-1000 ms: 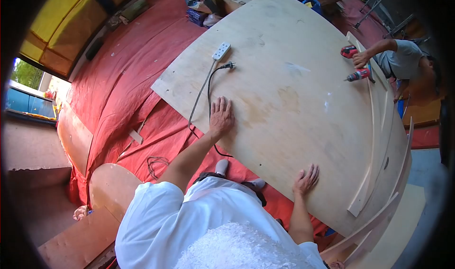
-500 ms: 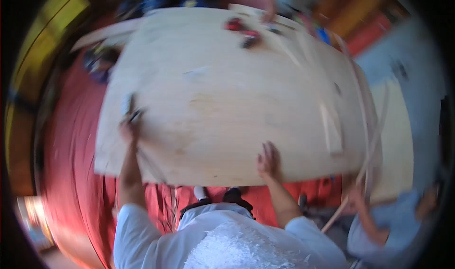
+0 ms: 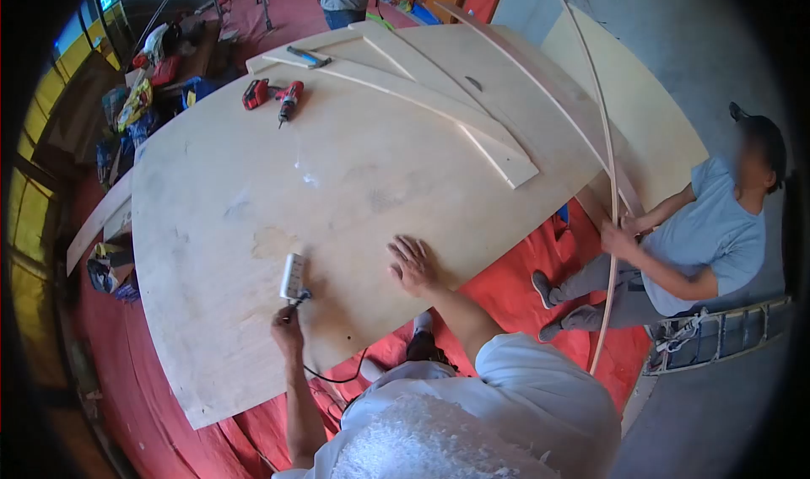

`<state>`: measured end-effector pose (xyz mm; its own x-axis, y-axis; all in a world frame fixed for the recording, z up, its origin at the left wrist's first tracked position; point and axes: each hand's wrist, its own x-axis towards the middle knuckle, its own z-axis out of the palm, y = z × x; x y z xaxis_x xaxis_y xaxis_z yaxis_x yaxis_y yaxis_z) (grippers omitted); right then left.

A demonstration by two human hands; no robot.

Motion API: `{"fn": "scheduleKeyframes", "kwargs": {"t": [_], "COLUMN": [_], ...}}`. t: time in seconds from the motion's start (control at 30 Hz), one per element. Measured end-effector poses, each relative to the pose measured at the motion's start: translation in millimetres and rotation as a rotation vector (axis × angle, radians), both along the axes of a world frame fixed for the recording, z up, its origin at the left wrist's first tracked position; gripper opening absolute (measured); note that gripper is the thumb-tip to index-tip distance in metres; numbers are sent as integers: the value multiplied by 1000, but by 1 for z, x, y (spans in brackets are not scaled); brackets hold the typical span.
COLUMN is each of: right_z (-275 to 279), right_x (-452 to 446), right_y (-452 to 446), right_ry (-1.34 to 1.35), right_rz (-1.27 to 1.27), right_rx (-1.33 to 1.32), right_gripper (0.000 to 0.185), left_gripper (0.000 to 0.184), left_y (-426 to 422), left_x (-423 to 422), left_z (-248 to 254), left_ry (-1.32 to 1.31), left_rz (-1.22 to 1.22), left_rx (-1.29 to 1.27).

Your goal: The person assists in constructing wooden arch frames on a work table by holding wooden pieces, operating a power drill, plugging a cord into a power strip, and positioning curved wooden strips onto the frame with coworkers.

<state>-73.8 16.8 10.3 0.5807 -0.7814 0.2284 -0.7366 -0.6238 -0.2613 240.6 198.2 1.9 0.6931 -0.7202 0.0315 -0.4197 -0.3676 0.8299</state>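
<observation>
Looking down from the head camera, our only view, we've got our left hand (image 3: pixel 288 334) wrapped snugly around the dark cord (image 3: pixel 337 381), right by the white power strip (image 3: pixel 293 277). The strip is over the near part of the big wooden board (image 3: pixel 363 201); can't really tell if it's touching. Our right hand (image 3: pixel 412 266) has nothing in it: palm down on the board, fingers a bit apart. To handle this well, we'd grip the cord close to the strip so it doesn't swing, and mind the loop drooping past the board's edge, since that could snag. That flat right hand looks good for balance, imo. The red drill (image 3: pixel 289 99) and blue-handled tool (image 3: pixel 318 61) lie toward the far side, well apart from both hands, so no worries there.
</observation>
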Motion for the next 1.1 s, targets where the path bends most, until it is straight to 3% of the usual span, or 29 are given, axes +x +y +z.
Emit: {"fn": "scheduleKeyframes", "kwargs": {"t": [0.1, 0.2, 0.43, 0.63, 0.73, 1.1], "right_z": [0, 2, -11, -4, -8, -11], "right_x": [-2, -4, -4, -7, -5, -5], "right_y": [1, 2, 2, 2, 1, 0], "right_ry": [-21, -39, -96, -133, -130, -88], "right_rz": [-4, -4, -12, 9, 16, 10], "right_rx": [16, -2, -39, -37, -30, -33], "right_gripper": [57, 56, 54, 52, 52, 53], "left_gripper": [15, 17, 19, 12, 18, 17], "left_y": [-9, -4, 7, 6, 7, 6], "left_x": [-45, -54, -44, -38, -38, -49], "left_z": [9, 5, 1, -24, -36, -20], "left_ry": [-125, 73, 76, 92, 135, 82], "left_rz": [-132, -144, -236, -201, -151, -105], "left_rx": [-24, 82, 4, -112, -147, -143]}}
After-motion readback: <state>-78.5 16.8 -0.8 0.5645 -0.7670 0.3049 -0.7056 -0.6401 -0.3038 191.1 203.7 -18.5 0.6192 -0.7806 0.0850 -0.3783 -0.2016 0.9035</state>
